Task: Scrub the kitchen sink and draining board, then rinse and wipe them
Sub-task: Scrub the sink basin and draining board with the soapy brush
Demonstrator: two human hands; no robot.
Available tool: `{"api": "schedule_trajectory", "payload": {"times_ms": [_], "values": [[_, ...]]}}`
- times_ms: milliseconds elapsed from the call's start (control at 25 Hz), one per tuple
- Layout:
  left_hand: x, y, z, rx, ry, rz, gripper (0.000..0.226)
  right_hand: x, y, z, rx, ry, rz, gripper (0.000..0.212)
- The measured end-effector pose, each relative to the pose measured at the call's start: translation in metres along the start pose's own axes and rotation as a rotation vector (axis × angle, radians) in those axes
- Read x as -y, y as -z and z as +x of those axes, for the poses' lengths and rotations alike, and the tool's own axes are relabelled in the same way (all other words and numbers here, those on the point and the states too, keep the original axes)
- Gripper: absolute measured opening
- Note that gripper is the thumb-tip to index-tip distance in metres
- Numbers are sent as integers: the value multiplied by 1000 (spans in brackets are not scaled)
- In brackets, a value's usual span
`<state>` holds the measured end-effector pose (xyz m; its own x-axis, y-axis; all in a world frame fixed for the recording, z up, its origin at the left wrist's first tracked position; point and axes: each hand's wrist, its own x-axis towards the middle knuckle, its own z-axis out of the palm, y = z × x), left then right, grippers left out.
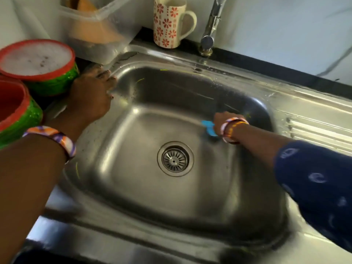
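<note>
Steel sink (171, 115) looked slick and wet; right hand (222, 121) gripped a blue scrubber (208, 127), probably light, just right of the drain (175, 158). Left hand (91, 96) rested flat on the sink's far-left rim.

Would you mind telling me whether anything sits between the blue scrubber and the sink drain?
Nothing visible does. The blue scrubber, held by the right hand, has bare sink floor between it and the drain.

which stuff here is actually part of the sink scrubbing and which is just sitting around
In the job: sink, draining board, blue scrubber held by right hand, tap.
Lying about: flowered mug, clear tub, two green pots.
</note>
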<state>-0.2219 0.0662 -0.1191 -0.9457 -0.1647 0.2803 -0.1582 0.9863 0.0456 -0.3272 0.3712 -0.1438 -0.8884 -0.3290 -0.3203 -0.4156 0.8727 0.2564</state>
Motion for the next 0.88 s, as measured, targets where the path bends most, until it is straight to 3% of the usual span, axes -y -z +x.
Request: {"api": "schedule_trajectory", "payload": {"times_ms": [80,120,280,320,440,560,640,800,880], "values": [[1,0,0,-1,8,-8,45,-26,-14,-22,153,-95,12,38],[2,-1,-1,-1,12,-15,45,-29,-19,-37,206,-54,-6,39],[3,-4,2,14,-25,51,46,-1,-36,-118,498,376,-57,36],[5,-5,4,15,-24,51,46,8,-39,-138,538,405,-91,36],[10,-13,7,17,20,87,48,9,-35,-115,321,388,-308,33],[6,-11,6,36,64,89,45,-5,-9,-63,41,108,-412,30],[2,-7,5,28,62,49,42,-6,-10,-68,19,135,-392,30],[6,-7,4,6,33,-3,49,12,-43,-137,394,404,-194,34],[5,-9,5,16,14,44,50,20,-48,-140,553,430,-141,35]]}}
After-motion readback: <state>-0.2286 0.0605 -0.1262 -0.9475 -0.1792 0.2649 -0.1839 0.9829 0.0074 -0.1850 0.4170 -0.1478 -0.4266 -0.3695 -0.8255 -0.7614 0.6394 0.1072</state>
